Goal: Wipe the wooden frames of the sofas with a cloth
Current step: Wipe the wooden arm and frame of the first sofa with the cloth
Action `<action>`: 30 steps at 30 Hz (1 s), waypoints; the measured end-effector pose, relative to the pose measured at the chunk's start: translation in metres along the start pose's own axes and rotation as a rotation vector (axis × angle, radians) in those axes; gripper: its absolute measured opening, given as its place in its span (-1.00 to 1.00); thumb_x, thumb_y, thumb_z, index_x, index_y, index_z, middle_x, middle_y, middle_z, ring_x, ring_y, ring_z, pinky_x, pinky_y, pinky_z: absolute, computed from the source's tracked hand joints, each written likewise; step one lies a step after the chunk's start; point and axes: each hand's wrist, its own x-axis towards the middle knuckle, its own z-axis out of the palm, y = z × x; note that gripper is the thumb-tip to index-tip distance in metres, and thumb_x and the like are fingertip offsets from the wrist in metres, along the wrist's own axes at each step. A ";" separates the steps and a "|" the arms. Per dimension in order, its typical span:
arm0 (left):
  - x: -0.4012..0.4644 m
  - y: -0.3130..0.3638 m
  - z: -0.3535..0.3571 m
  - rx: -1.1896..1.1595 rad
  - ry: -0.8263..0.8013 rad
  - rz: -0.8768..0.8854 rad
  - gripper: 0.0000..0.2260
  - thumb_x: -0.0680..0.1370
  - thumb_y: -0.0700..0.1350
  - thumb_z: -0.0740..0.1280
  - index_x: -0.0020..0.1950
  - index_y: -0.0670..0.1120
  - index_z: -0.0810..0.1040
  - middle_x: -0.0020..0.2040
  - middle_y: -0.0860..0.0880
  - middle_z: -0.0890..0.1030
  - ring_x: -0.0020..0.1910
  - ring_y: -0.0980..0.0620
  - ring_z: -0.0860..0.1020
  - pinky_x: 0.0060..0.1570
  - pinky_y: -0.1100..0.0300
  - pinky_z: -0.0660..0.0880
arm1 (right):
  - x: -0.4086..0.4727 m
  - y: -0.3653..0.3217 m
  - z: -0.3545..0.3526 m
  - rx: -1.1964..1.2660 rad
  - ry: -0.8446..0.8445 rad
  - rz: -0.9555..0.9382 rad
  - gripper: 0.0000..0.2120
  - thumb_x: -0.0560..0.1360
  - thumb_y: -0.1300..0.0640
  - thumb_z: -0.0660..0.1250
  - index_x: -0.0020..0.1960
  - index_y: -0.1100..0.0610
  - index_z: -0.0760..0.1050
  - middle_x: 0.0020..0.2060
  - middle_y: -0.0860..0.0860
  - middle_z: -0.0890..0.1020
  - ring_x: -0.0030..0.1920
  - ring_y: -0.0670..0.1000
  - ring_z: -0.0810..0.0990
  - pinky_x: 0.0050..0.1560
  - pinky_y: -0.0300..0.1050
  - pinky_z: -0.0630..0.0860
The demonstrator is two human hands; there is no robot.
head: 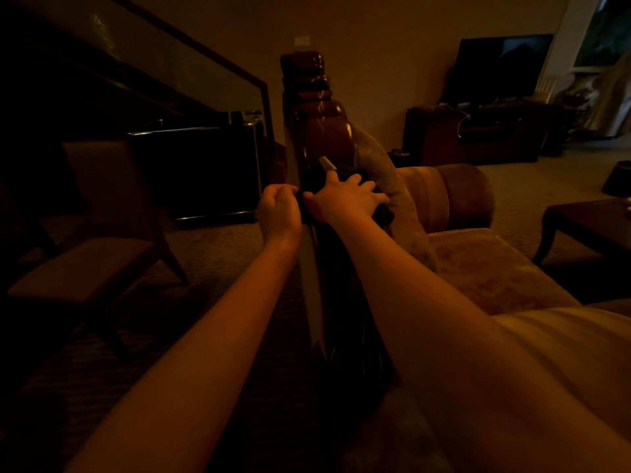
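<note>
Dark cloth (pixel 382 213) under both hands (pixel 345 199)

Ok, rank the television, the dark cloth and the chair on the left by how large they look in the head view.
1. Chair, largest, though it is nearer the camera.
2. Television.
3. Dark cloth, smallest; the hands cover much of it.

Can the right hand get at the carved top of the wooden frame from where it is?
Probably yes. The right hand lies on a dark cloth on the frame, and the carved top rises just beyond it with nothing between.
</note>
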 end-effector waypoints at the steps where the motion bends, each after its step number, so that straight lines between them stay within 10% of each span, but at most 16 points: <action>1: -0.001 0.000 -0.002 0.003 -0.006 -0.005 -0.88 0.58 -0.21 0.14 -0.05 -0.13 0.47 -0.26 0.01 0.44 -0.29 0.11 0.40 -0.28 0.20 0.34 | -0.004 0.004 0.000 -0.001 0.015 -0.029 -0.34 0.51 -0.30 0.08 0.50 -0.03 0.08 0.47 0.24 0.12 0.43 0.34 0.07 0.29 0.42 0.08; 10: -0.004 -0.014 -0.008 0.027 -0.011 -0.031 -0.87 0.58 -0.19 0.14 -0.03 -0.11 0.48 -0.24 0.00 0.46 -0.26 0.08 0.43 -0.25 0.21 0.37 | -0.083 0.039 0.052 -0.027 0.282 -0.183 -0.29 0.46 -0.27 0.24 0.47 -0.14 -0.03 0.51 0.14 -0.15 0.48 0.27 -0.25 0.29 0.47 0.09; 25: -0.015 0.001 0.026 0.068 -0.052 0.016 -0.72 0.62 -0.17 0.11 0.28 -0.16 0.46 0.00 0.01 0.50 0.00 0.04 0.49 -0.04 0.20 0.40 | 0.005 0.057 -0.001 0.524 -0.055 -0.067 -0.30 0.46 -0.31 0.21 0.50 -0.07 0.11 0.36 0.08 0.39 0.28 0.14 0.44 0.21 0.04 0.44; 30: -0.035 -0.012 0.039 0.116 -0.010 0.006 -0.66 0.62 -0.11 0.11 0.39 -0.08 0.37 0.29 -0.07 0.43 0.25 -0.02 0.42 0.14 0.17 0.33 | -0.069 0.094 0.039 0.826 0.102 -0.149 -0.25 0.50 -0.18 0.27 0.54 0.00 -0.01 0.43 0.01 0.26 0.42 0.04 0.25 0.17 -0.24 0.27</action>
